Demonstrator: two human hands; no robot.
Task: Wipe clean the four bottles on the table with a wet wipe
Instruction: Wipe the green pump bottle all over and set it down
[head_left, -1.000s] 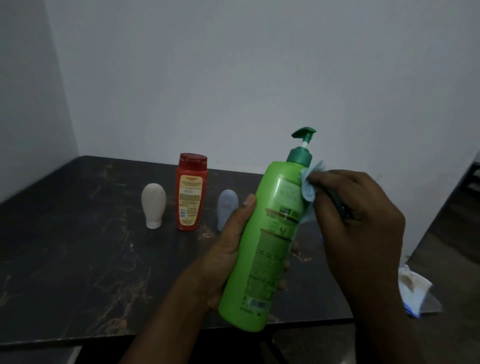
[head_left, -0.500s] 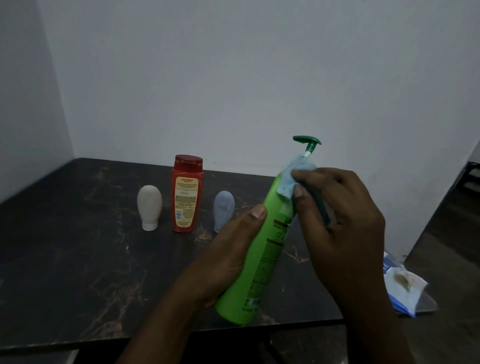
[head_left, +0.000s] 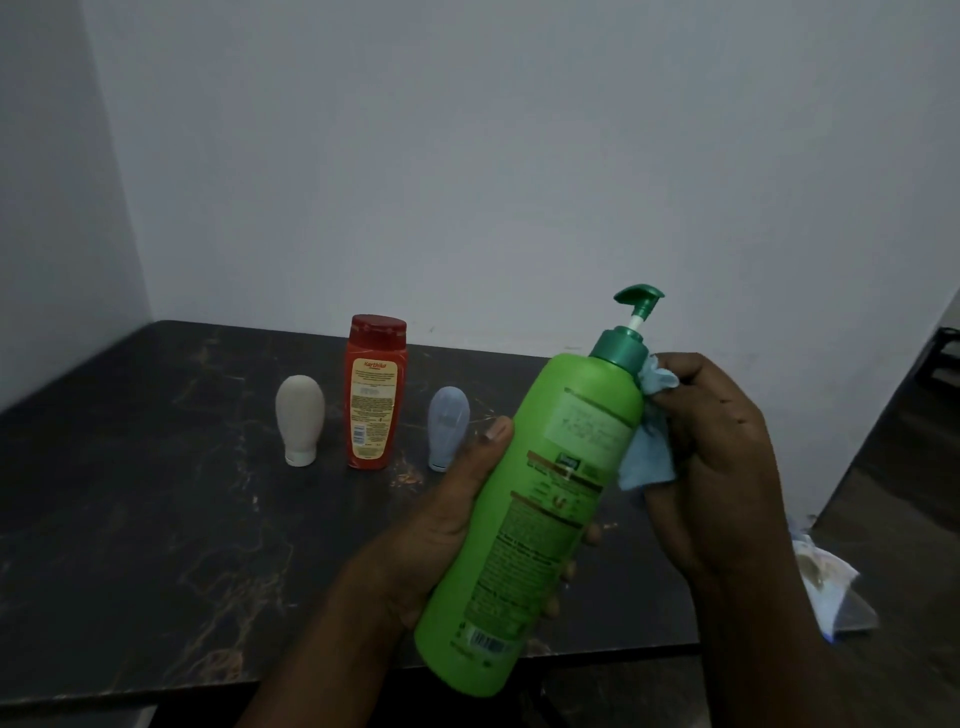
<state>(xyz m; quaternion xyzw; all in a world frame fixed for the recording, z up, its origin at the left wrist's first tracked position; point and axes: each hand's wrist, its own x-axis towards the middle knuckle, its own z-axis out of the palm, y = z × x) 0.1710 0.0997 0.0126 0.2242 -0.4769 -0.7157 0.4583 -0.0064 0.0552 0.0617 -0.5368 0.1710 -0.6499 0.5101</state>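
The grip of the left hand (head_left: 441, 540) is closed round the lower half of the green bottle (head_left: 545, 493), thumb up its left side and fingertips showing past its right side. The bottle is held in the air above the near right part of the tabletop (head_left: 156, 519), tilted with its dark green pump (head_left: 639, 299) up and to the right. The right hand (head_left: 727, 467) has its grip closed on a pale blue wipe (head_left: 647, 457), bunched between the fingers and pressed against the bottle's right shoulder, just below the pump collar.

The tabletop is dark stone with rusty brown veins and a dull sheen. It sits in a corner, where a plain pale back wall (head_left: 467, 156) meets a side wall on the left. Three bottles stand in a row toward the back: a beige bottle (head_left: 300, 415) on its white cap, a taller red bottle (head_left: 375, 395) with a yellow label just to its right, and a grey-blue bottle (head_left: 448, 426) also on its cap. They are apart from one another.

Beyond the tabletop's right edge a crumpled white and blue packet (head_left: 831, 587) lies lower down, by the dark floor (head_left: 909, 493). The room is dim.
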